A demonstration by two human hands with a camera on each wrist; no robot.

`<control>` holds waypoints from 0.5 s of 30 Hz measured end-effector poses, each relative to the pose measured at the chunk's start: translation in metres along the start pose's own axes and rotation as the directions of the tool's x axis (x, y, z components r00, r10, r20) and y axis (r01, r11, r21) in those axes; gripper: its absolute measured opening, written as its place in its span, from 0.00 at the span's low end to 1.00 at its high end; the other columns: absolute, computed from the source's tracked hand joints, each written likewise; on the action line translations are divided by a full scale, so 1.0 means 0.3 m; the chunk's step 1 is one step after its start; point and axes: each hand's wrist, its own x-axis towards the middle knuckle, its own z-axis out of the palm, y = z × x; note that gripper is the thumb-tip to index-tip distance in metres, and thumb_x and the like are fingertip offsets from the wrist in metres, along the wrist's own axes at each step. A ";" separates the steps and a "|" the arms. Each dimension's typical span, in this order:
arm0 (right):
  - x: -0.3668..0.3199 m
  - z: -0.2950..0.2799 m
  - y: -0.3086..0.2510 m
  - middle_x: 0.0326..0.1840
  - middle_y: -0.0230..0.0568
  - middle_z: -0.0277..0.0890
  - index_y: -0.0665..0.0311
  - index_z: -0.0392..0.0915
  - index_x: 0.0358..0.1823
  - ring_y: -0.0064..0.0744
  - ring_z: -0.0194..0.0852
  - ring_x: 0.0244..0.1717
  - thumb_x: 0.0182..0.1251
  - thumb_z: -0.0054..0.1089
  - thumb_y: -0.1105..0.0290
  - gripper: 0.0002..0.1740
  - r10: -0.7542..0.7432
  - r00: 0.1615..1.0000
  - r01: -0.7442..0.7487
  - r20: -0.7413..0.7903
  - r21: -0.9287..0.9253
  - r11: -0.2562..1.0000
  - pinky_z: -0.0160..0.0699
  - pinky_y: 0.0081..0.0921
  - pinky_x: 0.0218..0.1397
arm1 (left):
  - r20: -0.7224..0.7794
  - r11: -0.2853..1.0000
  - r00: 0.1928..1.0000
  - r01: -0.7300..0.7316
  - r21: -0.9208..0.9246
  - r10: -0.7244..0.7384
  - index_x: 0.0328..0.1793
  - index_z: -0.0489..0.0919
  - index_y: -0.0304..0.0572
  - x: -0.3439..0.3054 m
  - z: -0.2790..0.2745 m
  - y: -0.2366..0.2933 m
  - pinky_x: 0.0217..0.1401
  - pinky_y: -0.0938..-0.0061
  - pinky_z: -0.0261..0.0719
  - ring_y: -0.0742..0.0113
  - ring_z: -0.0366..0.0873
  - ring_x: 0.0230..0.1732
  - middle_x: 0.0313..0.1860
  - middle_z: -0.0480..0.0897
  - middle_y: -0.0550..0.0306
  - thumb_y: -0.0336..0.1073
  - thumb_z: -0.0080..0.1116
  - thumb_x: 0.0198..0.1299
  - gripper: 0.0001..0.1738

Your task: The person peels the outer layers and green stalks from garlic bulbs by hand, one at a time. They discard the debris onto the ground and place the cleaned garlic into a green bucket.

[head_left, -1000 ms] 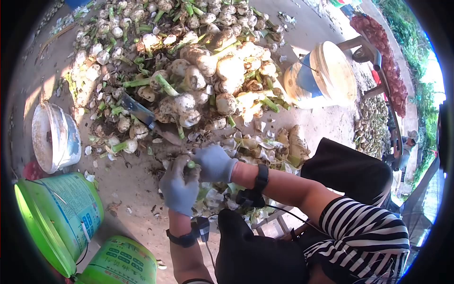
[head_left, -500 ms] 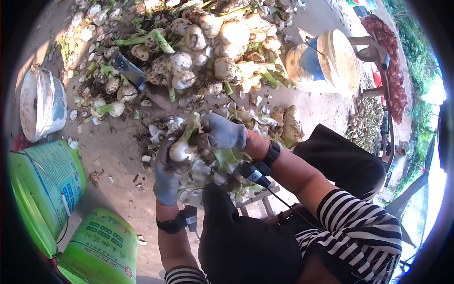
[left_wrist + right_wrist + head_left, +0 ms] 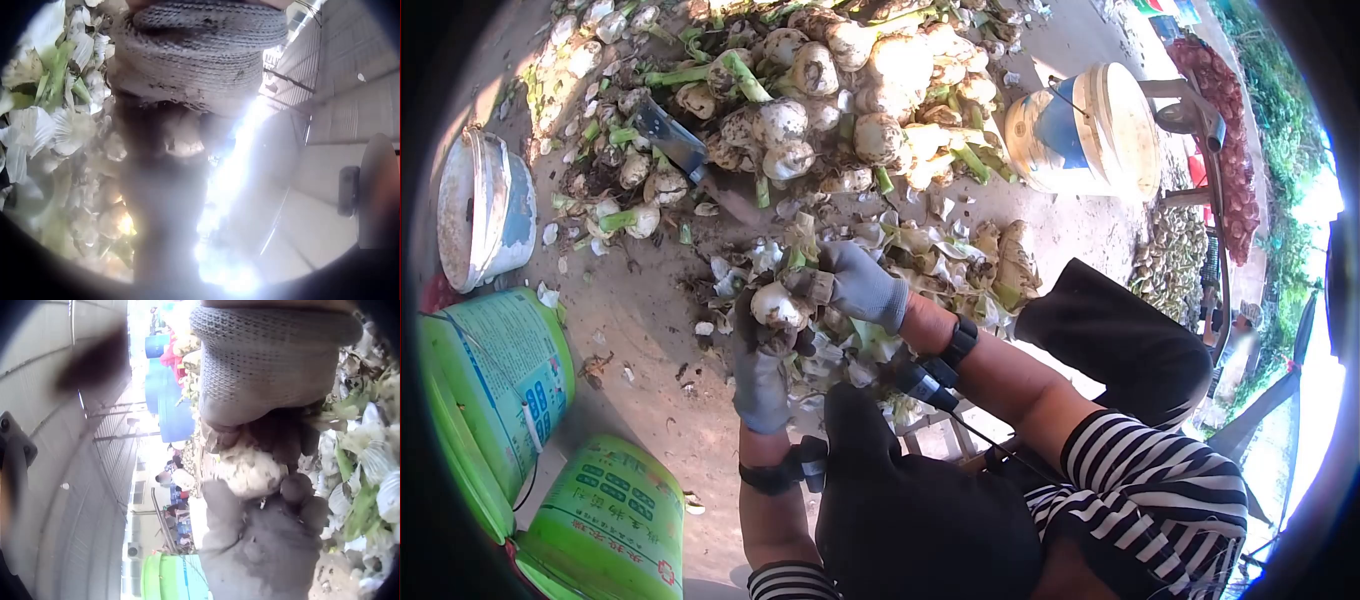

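Observation:
My gloved left hand (image 3: pixel 762 375) holds a garlic bulb (image 3: pixel 778 306) from below, its white side facing up. The thumb and fingers of my gloved right hand (image 3: pixel 862 287) pinch the outer skin at the bulb's stalk end. A short stalk (image 3: pixel 802 240) with loose skin stands up beside the right fingertips. In the right wrist view the bulb (image 3: pixel 250 472) lies between the two hands, with the left fingers dark with dirt. The left wrist view shows mostly the glove (image 3: pixel 194 56) and a shadowed hand. Beyond the hands, a knife (image 3: pixel 670 138) lies against a heap of untrimmed garlic (image 3: pixel 800 120).
Peeled skins and leaves (image 3: pixel 950 255) litter the ground under and beside the hands. Green buckets (image 3: pixel 605 520) stand at the lower left, a white bucket (image 3: pixel 485 210) above them. Another white bucket (image 3: pixel 1090 130) lies at the upper right, near red mesh sacks (image 3: pixel 1220 150).
The bulb has turned from mostly hidden between the hands to white side up. The right hand has shifted from beside its stalk to pinching skin at the stalk end. The view has moved slightly.

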 end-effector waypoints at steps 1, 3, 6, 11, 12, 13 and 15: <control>0.003 -0.013 -0.008 0.32 0.34 0.77 0.70 0.75 0.38 0.18 0.68 0.33 0.59 0.59 0.66 0.13 -0.045 0.998 0.049 0.050 -0.069 0.996 0.72 0.22 0.38 | -0.002 1.000 1.000 0.000 -0.002 0.000 0.61 0.62 0.38 0.000 -0.011 -0.005 0.31 0.81 0.76 0.72 0.74 0.39 0.47 0.72 0.57 0.36 0.60 0.50 0.32; -0.012 -0.042 -0.008 0.33 0.34 0.78 0.69 0.76 0.39 0.19 0.69 0.34 0.60 0.57 0.65 0.14 -0.005 0.994 0.024 0.108 -0.177 0.984 0.72 0.23 0.40 | 0.117 0.974 0.985 0.149 -0.169 -0.130 0.62 0.61 0.36 -0.001 -0.047 -0.018 0.30 0.81 0.75 0.73 0.74 0.38 0.49 0.71 0.57 0.36 0.58 0.52 0.31; -0.020 -0.074 -0.007 0.40 0.39 0.78 0.69 0.76 0.44 0.22 0.71 0.40 0.62 0.55 0.64 0.15 -0.041 0.983 0.056 0.176 -0.077 0.995 0.71 0.24 0.47 | 0.223 0.957 0.963 0.198 -0.212 -0.150 0.62 0.62 0.35 0.004 -0.064 -0.004 0.39 0.77 0.76 0.70 0.73 0.44 0.51 0.70 0.55 0.36 0.58 0.53 0.31; -0.002 -0.082 0.065 0.42 0.39 0.77 0.69 0.76 0.46 0.21 0.71 0.42 0.61 0.56 0.65 0.16 -0.157 0.980 0.166 0.124 -0.070 0.984 0.71 0.24 0.48 | 0.006 0.973 0.986 -0.168 0.160 0.169 0.61 0.64 0.36 -0.009 -0.002 -0.020 0.54 0.71 0.71 0.63 0.69 0.53 0.54 0.68 0.52 0.39 0.60 0.53 0.31; -0.006 -0.088 0.066 0.46 0.41 0.75 0.69 0.74 0.48 0.26 0.70 0.47 0.60 0.56 0.66 0.17 -0.092 0.980 0.100 0.175 -0.038 0.994 0.68 0.26 0.53 | 0.073 0.901 0.961 -0.276 0.335 0.267 0.60 0.64 0.36 -0.010 -0.008 -0.016 0.57 0.70 0.69 0.62 0.68 0.55 0.55 0.68 0.52 0.38 0.61 0.51 0.31; -0.009 -0.086 0.058 0.51 0.42 0.73 0.70 0.73 0.50 0.30 0.69 0.52 0.60 0.56 0.68 0.18 -0.027 0.973 0.030 0.228 -0.009 1.000 0.65 0.28 0.58 | 0.155 0.786 0.925 -0.377 0.490 0.347 0.60 0.65 0.36 -0.012 -0.018 -0.014 0.59 0.69 0.67 0.61 0.67 0.56 0.55 0.67 0.52 0.37 0.63 0.50 0.32; -0.011 -0.089 0.086 0.48 0.41 0.74 0.70 0.74 0.49 0.29 0.70 0.49 0.59 0.57 0.69 0.17 -0.013 0.967 0.014 0.254 -0.003 1.000 0.67 0.27 0.55 | 0.174 0.777 0.920 -0.390 0.495 0.351 0.60 0.65 0.38 -0.021 -0.030 -0.014 0.57 0.69 0.70 0.60 0.68 0.54 0.53 0.69 0.51 0.30 0.64 0.47 0.31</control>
